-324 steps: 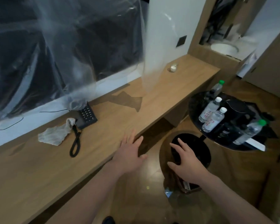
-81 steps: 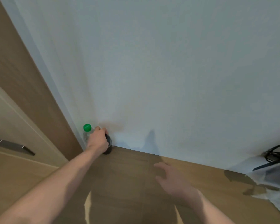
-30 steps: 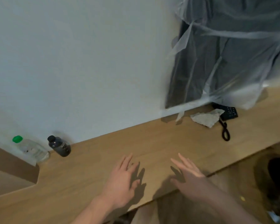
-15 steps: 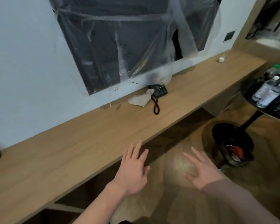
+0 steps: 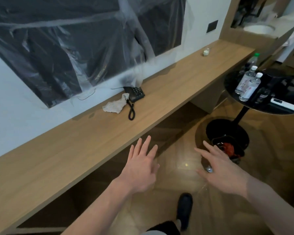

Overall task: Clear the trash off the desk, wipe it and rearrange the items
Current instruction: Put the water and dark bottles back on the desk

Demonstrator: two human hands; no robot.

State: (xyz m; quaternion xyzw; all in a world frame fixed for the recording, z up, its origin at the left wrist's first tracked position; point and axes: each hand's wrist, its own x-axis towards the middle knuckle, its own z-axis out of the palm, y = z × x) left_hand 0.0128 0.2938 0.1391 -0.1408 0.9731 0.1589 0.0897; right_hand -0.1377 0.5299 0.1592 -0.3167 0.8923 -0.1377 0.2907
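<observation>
A long wooden desk (image 5: 75, 150) runs from lower left to upper right along the wall. On it lie a crumpled grey-white cloth (image 5: 115, 106) and, touching it, a black telephone (image 5: 134, 93) with a coiled cord. A small glass jar (image 5: 206, 52) stands far down the desk near the wall. My left hand (image 5: 141, 168) hovers with fingers spread just off the desk's front edge. My right hand (image 5: 222, 170) is spread too, held over the floor beside a black trash bin (image 5: 227, 134) with red trash inside. Both hands hold nothing.
A round black side table (image 5: 244, 106) at the right carries several water bottles (image 5: 244, 82) and dark items. A plastic-covered dark screen (image 5: 85, 41) hangs on the wall above the desk. My foot in a dark shoe (image 5: 184, 207) stands on the glossy wooden floor.
The view has swung right along the desk, from the bottles at its left end to the phone, bin and side table. Both empty hands moved off the desk's edge.
</observation>
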